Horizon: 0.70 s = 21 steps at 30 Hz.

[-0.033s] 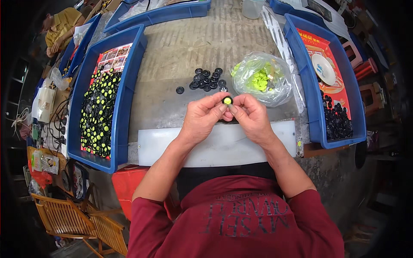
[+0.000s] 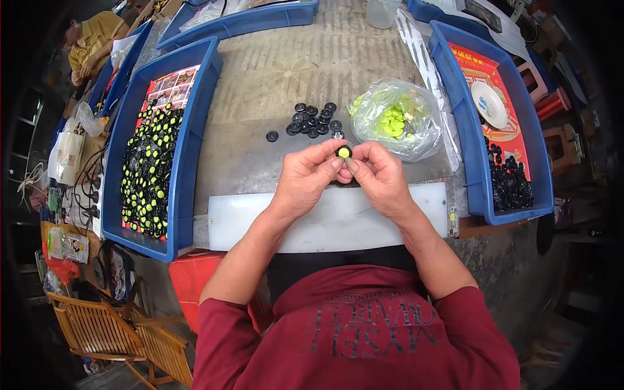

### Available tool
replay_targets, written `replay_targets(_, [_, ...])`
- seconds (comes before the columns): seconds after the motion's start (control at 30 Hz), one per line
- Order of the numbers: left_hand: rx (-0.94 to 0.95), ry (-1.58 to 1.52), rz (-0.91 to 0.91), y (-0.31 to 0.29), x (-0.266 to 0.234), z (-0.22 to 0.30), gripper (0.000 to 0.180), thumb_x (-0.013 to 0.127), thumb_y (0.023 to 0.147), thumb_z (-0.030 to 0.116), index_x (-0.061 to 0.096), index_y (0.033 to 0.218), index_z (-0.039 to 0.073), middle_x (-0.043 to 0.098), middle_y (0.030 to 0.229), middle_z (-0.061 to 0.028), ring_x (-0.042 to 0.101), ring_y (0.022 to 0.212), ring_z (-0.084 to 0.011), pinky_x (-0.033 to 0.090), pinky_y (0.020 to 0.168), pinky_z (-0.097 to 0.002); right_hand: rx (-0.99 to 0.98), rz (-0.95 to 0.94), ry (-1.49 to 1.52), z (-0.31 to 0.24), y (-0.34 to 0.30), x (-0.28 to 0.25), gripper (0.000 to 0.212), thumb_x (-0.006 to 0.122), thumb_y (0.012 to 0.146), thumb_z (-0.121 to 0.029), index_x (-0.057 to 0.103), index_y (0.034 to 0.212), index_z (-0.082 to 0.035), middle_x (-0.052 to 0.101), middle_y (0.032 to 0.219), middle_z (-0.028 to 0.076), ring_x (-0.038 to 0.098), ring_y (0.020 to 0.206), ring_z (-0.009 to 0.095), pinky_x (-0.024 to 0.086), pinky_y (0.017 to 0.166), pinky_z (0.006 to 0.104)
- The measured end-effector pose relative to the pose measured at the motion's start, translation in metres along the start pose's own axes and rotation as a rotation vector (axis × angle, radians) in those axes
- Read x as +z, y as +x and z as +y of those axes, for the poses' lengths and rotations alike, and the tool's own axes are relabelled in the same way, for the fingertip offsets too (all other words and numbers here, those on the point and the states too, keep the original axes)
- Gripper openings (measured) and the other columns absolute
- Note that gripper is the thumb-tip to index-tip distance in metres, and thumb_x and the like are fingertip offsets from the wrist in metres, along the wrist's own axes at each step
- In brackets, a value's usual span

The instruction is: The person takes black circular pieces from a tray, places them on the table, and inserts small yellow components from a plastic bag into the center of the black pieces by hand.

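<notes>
My left hand and my right hand meet over the near side of the table. Between their thumbs and fingertips they pinch a small black disc with a yellow-green centre, its coloured face turned up. Just beyond lies a loose group of plain black discs, one of them set apart to the left. To the right of the group, close to my right hand, sits a clear plastic bag of yellow-green round pieces. My fingers hide the underside of the held disc.
A blue tray at left holds many black discs with yellow-green centres. Another blue tray at right contains black pieces and a white dish. A white board lines the near table edge. Far left, a person in yellow sits.
</notes>
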<state>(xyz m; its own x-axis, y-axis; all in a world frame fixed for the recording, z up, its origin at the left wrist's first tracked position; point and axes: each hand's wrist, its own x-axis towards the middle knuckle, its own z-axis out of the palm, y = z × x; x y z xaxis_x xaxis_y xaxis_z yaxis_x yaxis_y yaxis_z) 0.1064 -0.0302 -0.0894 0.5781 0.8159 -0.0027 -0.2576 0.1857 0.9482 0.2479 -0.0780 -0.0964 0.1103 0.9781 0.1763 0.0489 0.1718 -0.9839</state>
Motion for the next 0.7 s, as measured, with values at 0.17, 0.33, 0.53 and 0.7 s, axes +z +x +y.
replay_targets(0.17, [0.046, 0.044, -0.012, 0.0004, -0.0012, -0.0036, 0.027, 0.049, 0.082, 0.002, 0.049, 0.108, -0.004, 0.058, 0.082, -0.008, 0.057, 0.072, -0.0133, 0.049, 0.066, -0.0245, -0.002, 0.015, -0.03, -0.0024, -0.0009, 0.0034, 0.006, 0.051, 0.079, -0.005, 0.048, 0.079, 0.001, 0.056, 0.068, 0.006, 0.055, 0.063, 0.01, 0.045, 0.055, 0.024])
replay_targets(0.33, [0.042, 0.054, 0.009, 0.0011, 0.0012, -0.0033, 0.027, 0.049, 0.082, 0.0, 0.049, 0.108, -0.005, 0.058, 0.079, -0.0071, 0.057, 0.071, -0.0125, 0.049, 0.065, -0.0242, -0.026, 0.03, -0.105, 0.002, -0.001, 0.0023, 0.006, 0.051, 0.078, -0.004, 0.048, 0.08, 0.001, 0.055, 0.069, 0.008, 0.056, 0.062, 0.014, 0.045, 0.055, 0.0266])
replay_targets(0.53, [0.035, 0.059, 0.024, 0.0014, 0.0026, -0.0026, 0.025, 0.048, 0.081, -0.001, 0.05, 0.106, -0.005, 0.058, 0.079, -0.0069, 0.057, 0.07, -0.0117, 0.049, 0.065, -0.0238, -0.011, 0.029, -0.142, 0.0018, -0.0011, 0.0032, 0.007, 0.052, 0.077, -0.004, 0.048, 0.08, 0.0, 0.054, 0.071, 0.012, 0.056, 0.063, 0.021, 0.044, 0.056, 0.0307])
replay_targets(0.7, [0.04, 0.036, 0.029, 0.0016, 0.0018, -0.0027, 0.024, 0.047, 0.08, -0.002, 0.051, 0.104, -0.005, 0.058, 0.078, -0.0074, 0.057, 0.069, -0.0117, 0.049, 0.064, -0.0239, -0.061, 0.038, -0.186, 0.0045, 0.0002, 0.0044, 0.008, 0.052, 0.077, -0.006, 0.048, 0.079, 0.0, 0.054, 0.07, 0.013, 0.054, 0.063, 0.026, 0.042, 0.057, 0.0336])
